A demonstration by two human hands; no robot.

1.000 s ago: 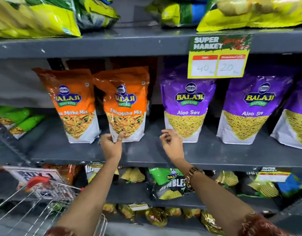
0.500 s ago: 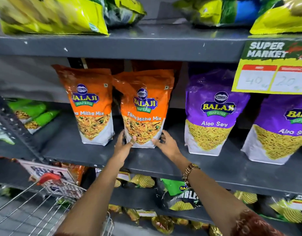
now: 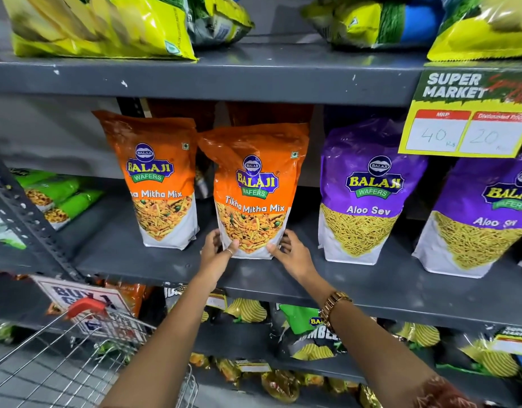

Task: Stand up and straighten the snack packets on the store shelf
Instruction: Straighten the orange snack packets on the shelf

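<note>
- Orange packet (image 3: 252,189) stands on the grey shelf (image 3: 112,245), near the front edge, a bit tilted to its left.
- Left hand (image 3: 217,250) holds its bottom left corner: thumb on the front, fingers behind. That grip is closed on the packet.
- Right hand (image 3: 290,251) holds the bottom right corner the same way, thumb on the front. Its grip is closed on the packet too.
- A ring is on the left hand, and a gold watch (image 3: 332,306) is on the right wrist.
- Second orange packet (image 3: 159,178) stands just beside it on the left, top edges touching or maybe just overlapping; it is hard to tell.
- Two purple packets (image 3: 365,189) stand to the right, apart from the orange ones.
- A yellow price tag (image 3: 465,125) hangs from the shelf above.
- Yellow bags (image 3: 101,25) lie on the top shelf.
- A wire cart (image 3: 62,360) with a red handle is at the bottom left.
</note>
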